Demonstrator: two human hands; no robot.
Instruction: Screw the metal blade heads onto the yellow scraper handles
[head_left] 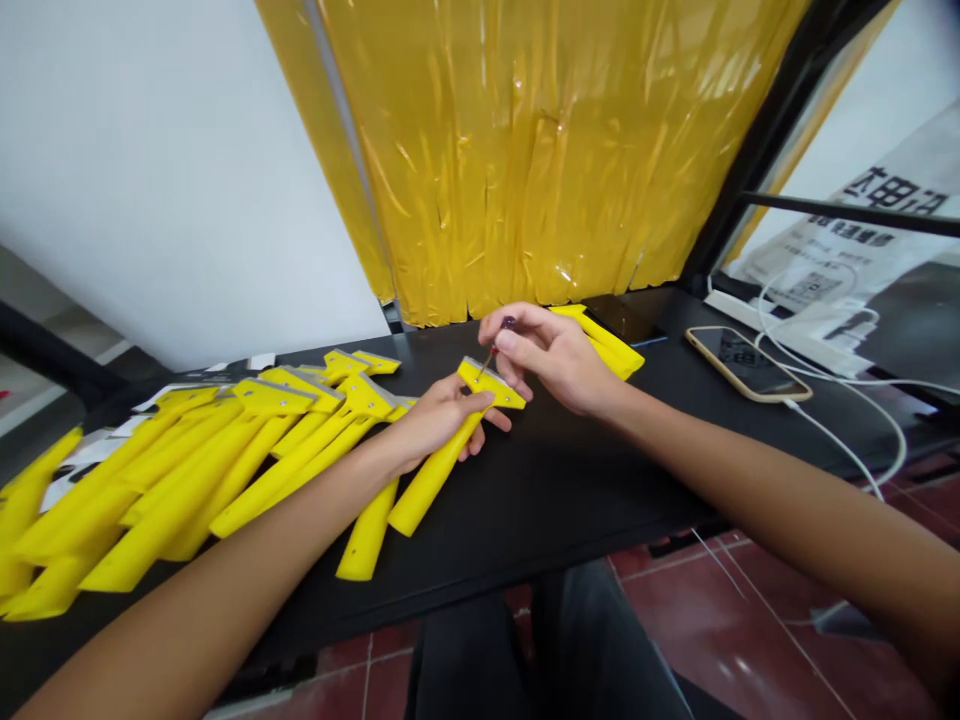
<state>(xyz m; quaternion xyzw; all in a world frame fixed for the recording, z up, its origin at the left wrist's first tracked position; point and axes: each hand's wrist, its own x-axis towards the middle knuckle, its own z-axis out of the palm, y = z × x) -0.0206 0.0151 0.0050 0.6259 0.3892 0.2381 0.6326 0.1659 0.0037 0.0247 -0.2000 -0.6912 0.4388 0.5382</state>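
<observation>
My left hand [439, 420] grips a yellow scraper [436, 474] near its head, the handle slanting down to the left. In my right hand [551, 355] is a small screwdriver [486, 367] with a dark handle end, pinched between the fingers. Its thin shaft points down at a screw on the scraper's head; whether the tip sits in the screw is too small to tell. Another yellow scraper [367, 535] lies just below my left hand. A large pile of yellow scrapers [217, 465] spreads over the left side of the black table [540, 510].
More yellow scrapers [611, 345] lie behind my right hand, beside a dark flat phone-like slab [626, 318]. At the right, a phone [746, 362] is plugged into a white cable [840, 455] near a power strip [810, 335]. A yellow plastic curtain [525, 160] hangs behind the table.
</observation>
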